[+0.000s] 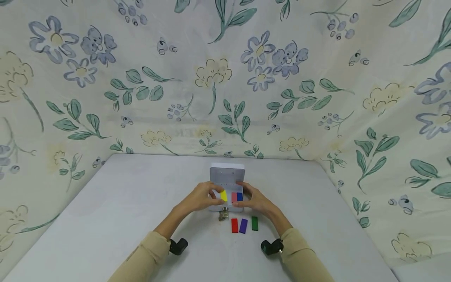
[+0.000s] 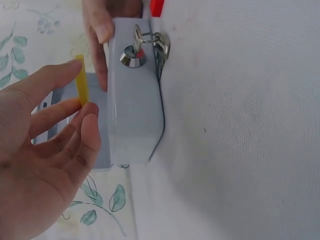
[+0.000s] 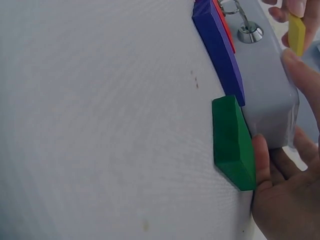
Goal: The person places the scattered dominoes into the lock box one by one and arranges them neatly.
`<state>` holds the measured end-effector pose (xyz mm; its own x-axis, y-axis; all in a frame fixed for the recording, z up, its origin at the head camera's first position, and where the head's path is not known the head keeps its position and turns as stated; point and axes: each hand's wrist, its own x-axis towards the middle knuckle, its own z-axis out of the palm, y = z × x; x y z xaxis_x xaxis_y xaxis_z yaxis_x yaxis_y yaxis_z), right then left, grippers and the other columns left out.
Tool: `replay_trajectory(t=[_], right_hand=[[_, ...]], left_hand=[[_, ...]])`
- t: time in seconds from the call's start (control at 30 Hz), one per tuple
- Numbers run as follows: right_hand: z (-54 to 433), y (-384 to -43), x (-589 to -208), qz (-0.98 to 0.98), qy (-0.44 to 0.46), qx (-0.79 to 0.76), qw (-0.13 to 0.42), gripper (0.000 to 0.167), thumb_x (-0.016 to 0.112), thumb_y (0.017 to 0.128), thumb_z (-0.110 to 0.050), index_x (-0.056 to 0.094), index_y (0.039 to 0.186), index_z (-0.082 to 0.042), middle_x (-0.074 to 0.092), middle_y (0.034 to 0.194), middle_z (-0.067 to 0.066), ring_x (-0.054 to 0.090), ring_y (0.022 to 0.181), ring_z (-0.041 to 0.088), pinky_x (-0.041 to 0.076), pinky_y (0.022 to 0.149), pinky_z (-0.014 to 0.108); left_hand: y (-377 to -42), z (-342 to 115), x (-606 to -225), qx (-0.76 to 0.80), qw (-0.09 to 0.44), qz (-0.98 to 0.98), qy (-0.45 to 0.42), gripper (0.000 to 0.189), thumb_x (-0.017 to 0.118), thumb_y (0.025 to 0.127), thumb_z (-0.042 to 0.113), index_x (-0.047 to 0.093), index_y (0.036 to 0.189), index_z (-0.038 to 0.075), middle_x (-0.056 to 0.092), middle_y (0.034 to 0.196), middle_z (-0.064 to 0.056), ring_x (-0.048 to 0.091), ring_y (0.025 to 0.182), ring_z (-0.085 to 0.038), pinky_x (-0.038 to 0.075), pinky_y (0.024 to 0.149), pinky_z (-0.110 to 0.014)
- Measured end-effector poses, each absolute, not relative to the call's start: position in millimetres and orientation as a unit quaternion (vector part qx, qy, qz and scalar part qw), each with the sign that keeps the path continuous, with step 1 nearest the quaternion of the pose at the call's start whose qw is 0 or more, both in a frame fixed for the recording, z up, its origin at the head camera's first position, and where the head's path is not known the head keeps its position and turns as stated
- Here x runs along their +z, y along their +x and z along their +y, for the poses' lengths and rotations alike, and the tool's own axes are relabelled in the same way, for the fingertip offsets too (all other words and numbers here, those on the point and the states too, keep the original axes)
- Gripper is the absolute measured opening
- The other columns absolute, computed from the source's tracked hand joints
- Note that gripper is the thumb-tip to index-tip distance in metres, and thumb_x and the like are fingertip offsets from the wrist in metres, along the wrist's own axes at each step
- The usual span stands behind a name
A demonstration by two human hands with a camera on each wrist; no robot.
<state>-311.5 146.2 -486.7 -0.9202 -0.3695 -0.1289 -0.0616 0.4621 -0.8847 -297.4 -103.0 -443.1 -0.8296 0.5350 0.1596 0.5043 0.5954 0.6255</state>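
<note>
A grey metal cash box stands on the table with its lid raised. My left hand pinches a yellow block between thumb and fingertips over the box's left part. Inside, a pink block and a blue block lie side by side at the right. My right hand holds the right side of the box, its thumb at the front rim and fingers around the side. A key ring with keys hangs from the lock on the front wall.
In front of the box, a red block, a purple block and a green block lie in a row on the white table. Floral cloth hangs behind the table and along its sides.
</note>
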Motion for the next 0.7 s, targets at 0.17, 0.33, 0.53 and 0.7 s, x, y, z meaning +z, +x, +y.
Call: replay_trajectory(t=[0.17,0.33,0.53,0.7], right_hand=[[146,-311,-487,0.842,-0.128,-0.503,0.15,0.088,0.08,0.08,-0.037,0.033,0.153,-0.026,0.023,0.163,0.011,0.019,0.151,0.035,0.022,0.119,0.057],[146,-312,-488,0.838,-0.132,-0.507,0.151,0.085,0.079,0.081,-0.033,0.033,0.153,-0.027,0.023,0.163,0.012,0.019,0.151,0.035,0.022,0.119,0.058],[145,-311,-488,0.84,-0.128,-0.505,0.15,0.086,0.079,0.081,-0.035,0.032,0.153,-0.027,0.023,0.163,0.011,0.019,0.152,0.034,0.022,0.12,0.056],[145,-311,-489,0.838,-0.126,-0.509,0.155,0.089,0.08,0.08,-0.036,0.031,0.153,-0.027,0.023,0.163,0.01,0.019,0.152,0.033,0.021,0.12,0.055]], left_hand=[[-299,-101,-444,0.352,0.03,0.89,0.286,0.039,0.079,0.083,0.022,0.071,0.117,0.005,0.069,0.112,-0.009,0.062,0.08,-0.011,0.052,0.068,-0.017],[-302,-99,-448,0.361,0.034,0.887,0.286,0.038,0.079,0.083,0.019,0.071,0.117,0.003,0.069,0.109,-0.01,0.062,0.079,-0.012,0.053,0.066,-0.017],[-306,-97,-452,0.369,0.045,0.886,0.277,0.039,0.078,0.083,0.015,0.069,0.118,0.001,0.067,0.11,-0.015,0.063,0.08,-0.013,0.054,0.067,-0.019],[-307,-97,-454,0.373,0.048,0.885,0.275,0.039,0.078,0.083,0.013,0.069,0.118,0.0,0.067,0.111,-0.015,0.065,0.081,-0.014,0.056,0.068,-0.021]])
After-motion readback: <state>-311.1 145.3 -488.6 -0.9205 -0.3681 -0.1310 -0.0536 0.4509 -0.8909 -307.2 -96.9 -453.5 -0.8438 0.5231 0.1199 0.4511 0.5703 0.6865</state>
